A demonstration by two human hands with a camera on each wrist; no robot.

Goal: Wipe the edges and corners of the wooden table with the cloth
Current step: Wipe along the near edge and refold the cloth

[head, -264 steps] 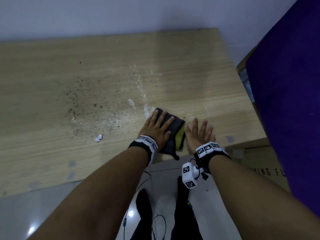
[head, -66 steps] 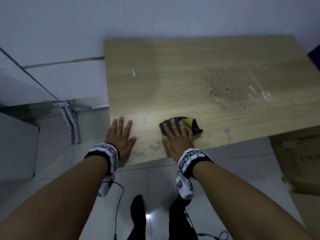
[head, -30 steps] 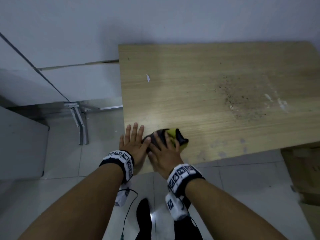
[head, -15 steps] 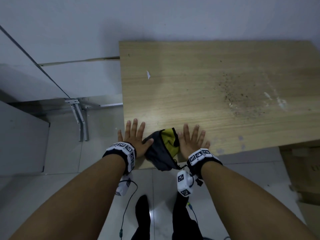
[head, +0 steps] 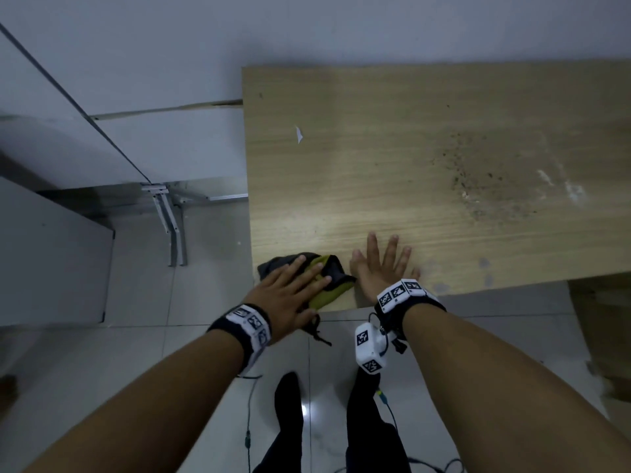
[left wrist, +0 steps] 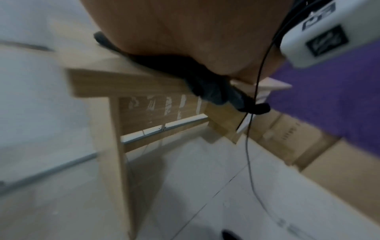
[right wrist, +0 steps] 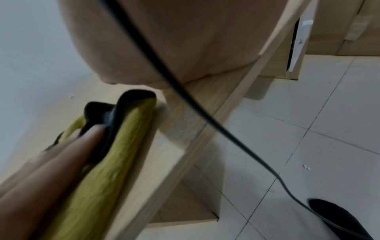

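The wooden table fills the upper right of the head view. A crumpled dark grey and yellow-green cloth lies on its near left corner, with a loose end hanging over the front edge. My left hand lies flat on the cloth with straight fingers, pressing it down. In the left wrist view the dark cloth shows under my palm at the table corner. My right hand rests flat on bare wood just right of the cloth, fingers spread. The right wrist view shows the cloth with my left fingers on it.
A white paper scrap lies toward the back left of the table. Dark crumbs and white smears mark its right part. Cardboard boxes stand on the right, a white cabinet and metal legs on the left.
My right hand came off the cloth and moved right onto bare wood. My left hand slid right from the table corner onto the cloth and now presses it.
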